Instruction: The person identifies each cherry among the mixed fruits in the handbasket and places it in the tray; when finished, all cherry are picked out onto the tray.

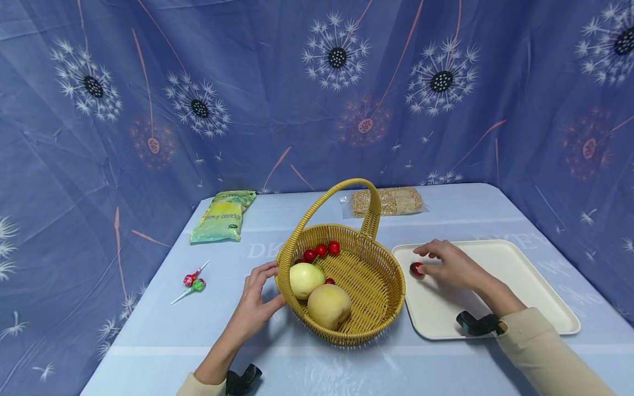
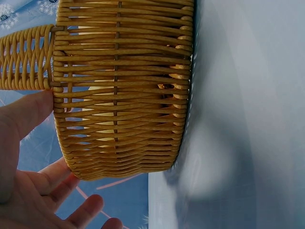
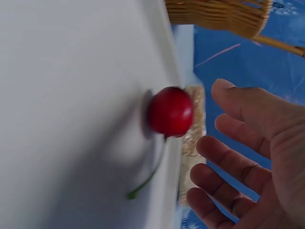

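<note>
The wicker basket (image 1: pixel 366 289) stood upright on the table (image 1: pixel 148 352), its tall handle arching over the opening. In its left half sat two large pale fruits, the smooth yellow-green one (image 1: pixel 306 280) farther back and the rounder yellow one (image 1: pixel 329 306) nearer. Red cherries (image 1: pixel 321 250) lay clustered along the far left wall, and another red one showed just right of the pale fruits. The left hand (image 1: pixel 255 300) touched the basket's left side with thumb and fingers spread against the outside, not clenched.

To the right lay the cream tray (image 1: pixel 520 286), holding a single dark red cherry (image 1: pixel 415 270) near its left rim, a green-tipped stem trailing from the fruit. The right hand (image 1: pixel 448 265) was just beside that cherry, thumb and fingers parted, with nothing gripped.

Beyond the basket and tray was a clear packet (image 1: pixel 396 202) of tan contents; at far left, a green-yellow bag (image 1: pixel 223 217). Two lollipops (image 1: pixel 198 285), wrapped red and green, lay nearer on the left.
</note>
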The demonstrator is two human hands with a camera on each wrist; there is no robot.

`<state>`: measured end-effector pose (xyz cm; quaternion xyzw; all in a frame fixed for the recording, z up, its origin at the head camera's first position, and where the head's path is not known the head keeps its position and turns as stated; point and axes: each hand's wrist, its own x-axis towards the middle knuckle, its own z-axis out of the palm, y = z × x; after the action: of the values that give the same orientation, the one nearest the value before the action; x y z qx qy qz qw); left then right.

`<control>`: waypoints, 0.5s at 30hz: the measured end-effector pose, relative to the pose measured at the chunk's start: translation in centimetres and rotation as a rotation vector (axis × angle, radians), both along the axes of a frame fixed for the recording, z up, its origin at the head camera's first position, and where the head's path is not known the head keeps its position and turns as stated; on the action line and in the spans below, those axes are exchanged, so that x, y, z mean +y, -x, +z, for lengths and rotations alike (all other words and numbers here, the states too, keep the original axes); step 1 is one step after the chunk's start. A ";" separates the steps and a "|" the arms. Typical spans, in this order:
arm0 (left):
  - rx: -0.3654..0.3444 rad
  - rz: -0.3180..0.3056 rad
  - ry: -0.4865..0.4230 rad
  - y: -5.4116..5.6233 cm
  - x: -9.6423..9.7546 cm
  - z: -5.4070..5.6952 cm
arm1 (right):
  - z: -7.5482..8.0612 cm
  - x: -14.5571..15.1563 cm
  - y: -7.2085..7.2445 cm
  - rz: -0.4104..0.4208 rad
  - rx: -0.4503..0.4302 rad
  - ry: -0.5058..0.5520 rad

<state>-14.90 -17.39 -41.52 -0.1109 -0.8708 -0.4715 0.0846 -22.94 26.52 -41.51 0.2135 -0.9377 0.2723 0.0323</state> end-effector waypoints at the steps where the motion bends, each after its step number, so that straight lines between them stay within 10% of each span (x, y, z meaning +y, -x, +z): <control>1: -0.002 0.000 0.001 0.0 0.0 0.0 | 0.3 -0.1 0.0 0.002 0.003 0.000; 15: 0.008 -0.004 -0.002 0.0 -0.1 -0.1 | 4.6 -3.4 -0.6 0.053 0.043 -0.021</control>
<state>-14.94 -17.46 -41.62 -0.1146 -0.8698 -0.4720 0.0871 -22.30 23.08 -36.93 0.2447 -0.9335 0.2586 0.0431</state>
